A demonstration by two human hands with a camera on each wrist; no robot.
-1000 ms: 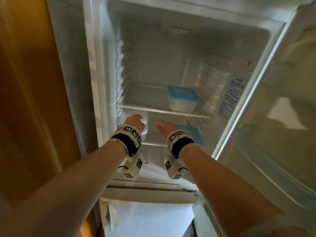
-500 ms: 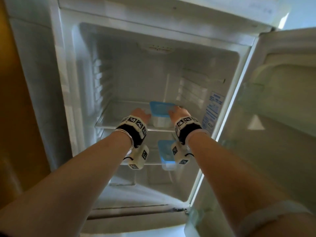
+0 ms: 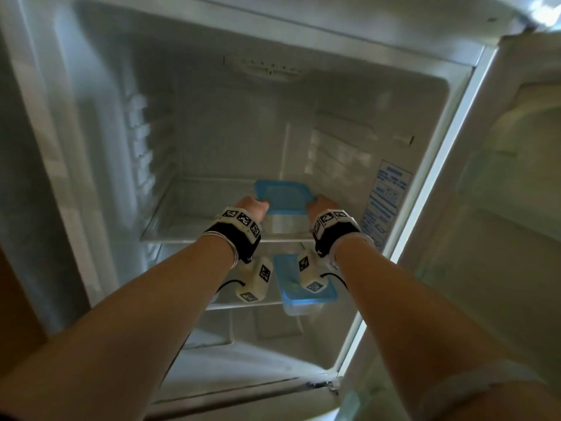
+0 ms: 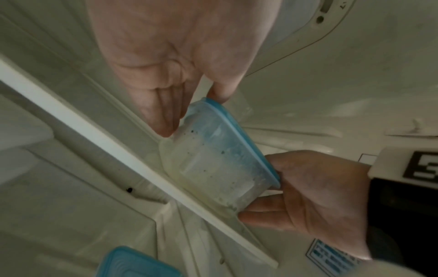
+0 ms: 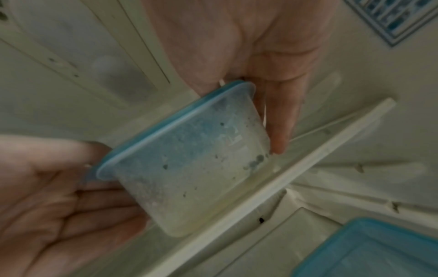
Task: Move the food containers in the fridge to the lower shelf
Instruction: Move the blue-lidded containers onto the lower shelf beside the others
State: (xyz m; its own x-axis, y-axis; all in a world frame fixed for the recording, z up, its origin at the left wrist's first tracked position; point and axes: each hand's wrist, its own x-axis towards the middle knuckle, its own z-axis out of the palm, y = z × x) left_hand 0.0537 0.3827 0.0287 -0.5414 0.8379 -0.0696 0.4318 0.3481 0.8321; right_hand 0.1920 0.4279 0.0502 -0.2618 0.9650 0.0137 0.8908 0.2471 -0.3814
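Hands, left (image 3: 253, 206) and right (image 3: 322, 205), clamp the blue-lidded container (image 3: 283, 196) from 2 sides, fingers (image 4: 163, 112) grasping its walls to lift it level off the upper shelf (image 3: 182, 238).

— Where's the upper container (image 3: 283, 197)?
— On the upper shelf (image 3: 194, 237), toward its right, with the left hand (image 3: 253, 207) at its left side and the right hand (image 3: 321, 205) at its right.
— And the other container (image 3: 305, 294)?
— On the lower shelf (image 3: 243, 305), below, at the right front.
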